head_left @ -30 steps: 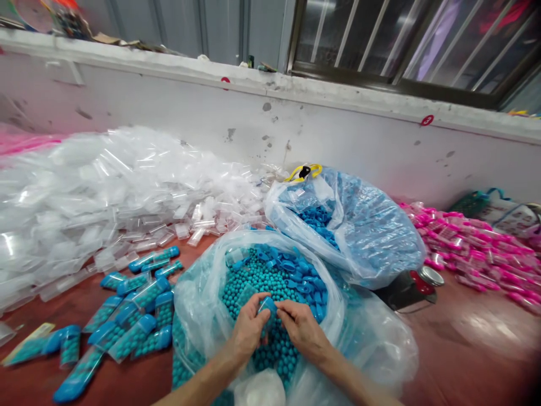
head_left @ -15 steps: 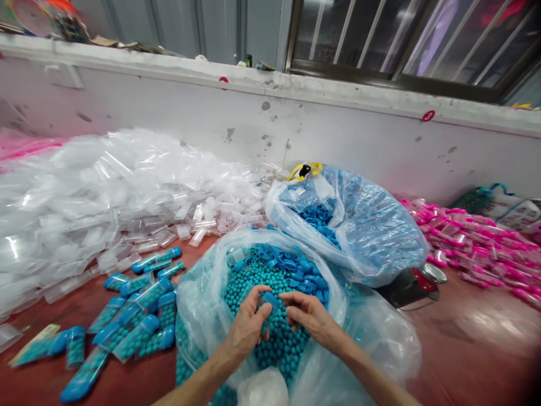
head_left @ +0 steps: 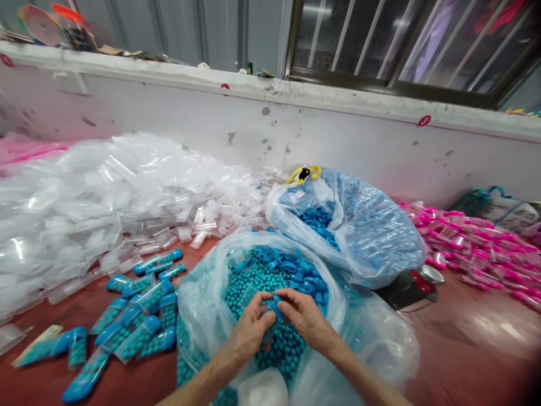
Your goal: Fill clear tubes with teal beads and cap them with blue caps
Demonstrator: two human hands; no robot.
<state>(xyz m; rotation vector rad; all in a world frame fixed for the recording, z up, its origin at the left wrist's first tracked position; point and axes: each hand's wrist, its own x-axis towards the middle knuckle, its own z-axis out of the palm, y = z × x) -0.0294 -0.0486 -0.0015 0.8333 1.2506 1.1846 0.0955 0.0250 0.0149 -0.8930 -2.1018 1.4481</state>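
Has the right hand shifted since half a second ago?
Yes. The right hand has closed in leftward against the bag rim, meeting the left hand on a blue cap.

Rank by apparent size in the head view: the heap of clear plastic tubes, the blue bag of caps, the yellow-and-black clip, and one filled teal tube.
1. Heap of clear plastic tubes
2. Blue bag of caps
3. Filled teal tube and yellow-and-black clip: too alike to rank.

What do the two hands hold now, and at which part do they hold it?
Both hands grip one small tube over the bag of teal balls: the left hand around its body, the right hand at its blue cap end.
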